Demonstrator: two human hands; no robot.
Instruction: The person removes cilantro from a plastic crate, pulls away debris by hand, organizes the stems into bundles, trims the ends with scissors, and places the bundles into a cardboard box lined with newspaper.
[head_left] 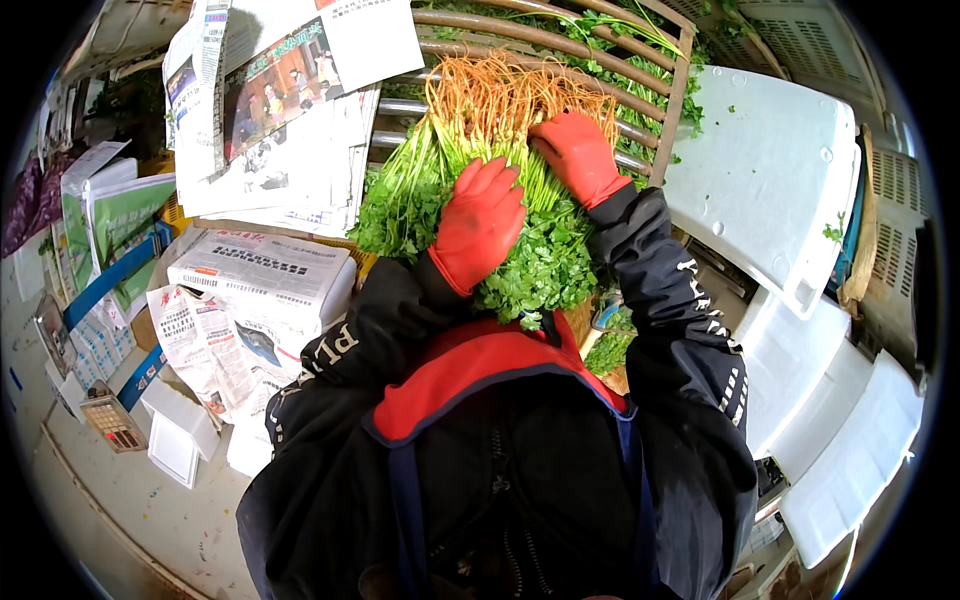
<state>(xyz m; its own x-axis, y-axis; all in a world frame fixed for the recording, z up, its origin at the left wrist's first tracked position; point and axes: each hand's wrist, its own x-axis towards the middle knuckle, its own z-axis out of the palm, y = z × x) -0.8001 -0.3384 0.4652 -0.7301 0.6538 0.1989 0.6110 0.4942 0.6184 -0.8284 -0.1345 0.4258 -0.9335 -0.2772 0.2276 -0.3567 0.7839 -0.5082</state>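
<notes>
A big bunch of coriander (545, 262) lies on a slatted metal rack (674, 105), its orange-brown roots pointing away and its green leaves toward me. My left hand (478, 225), in a red rubber glove, rests flat on the pale stems with its fingers stretched out. At the right side of the bunch, just below the roots, my right hand (578, 158) wears a matching glove. Its fingers curl down over the stems, and their tips are partly hidden among them.
Stacked newspapers (290, 190) lie left of the rack, with a newspaper-covered bundle (262, 270) nearer me. A white foam lid (765, 170) stands on the right, above more white panels (850, 460). Loose green sprigs (640, 75) lie past the rack. A calculator (112, 420) sits far left.
</notes>
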